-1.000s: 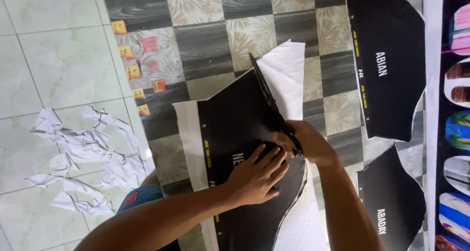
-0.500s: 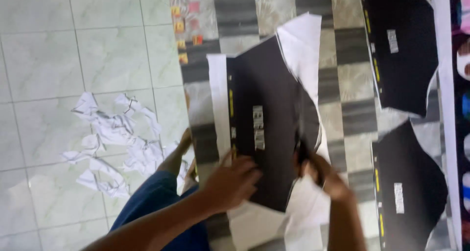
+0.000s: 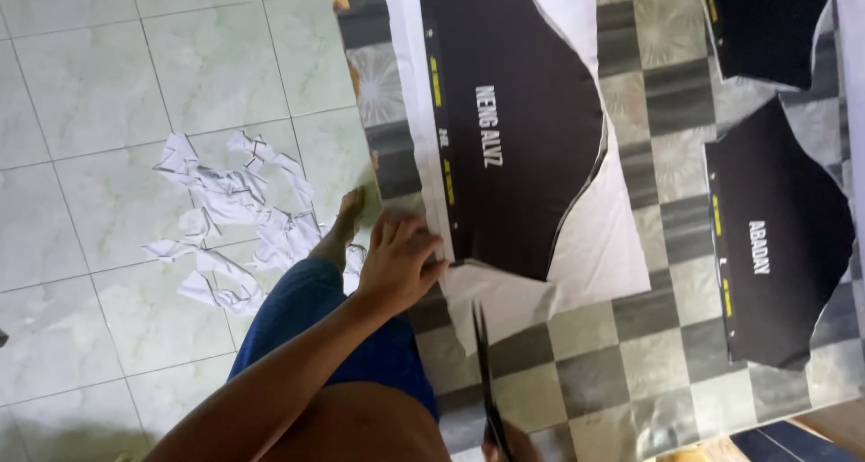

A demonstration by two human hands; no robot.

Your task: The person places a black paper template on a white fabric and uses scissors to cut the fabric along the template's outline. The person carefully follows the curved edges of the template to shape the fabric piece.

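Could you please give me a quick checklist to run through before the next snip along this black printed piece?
1. Left hand pins the white sheet flat beside the black printed piece: ok.
2. Scissors point at the sheet's cut edge, blades nearly together: ok.
3. Right hand grip on the scissors: cannot tell, mostly out of view at the bottom edge.
4. Left fingers are apart from the blades: ok.
5. Bare foot sits off the sheet, on the tiles: ok.
6. Paper scraps lie away from the sheet: ok.
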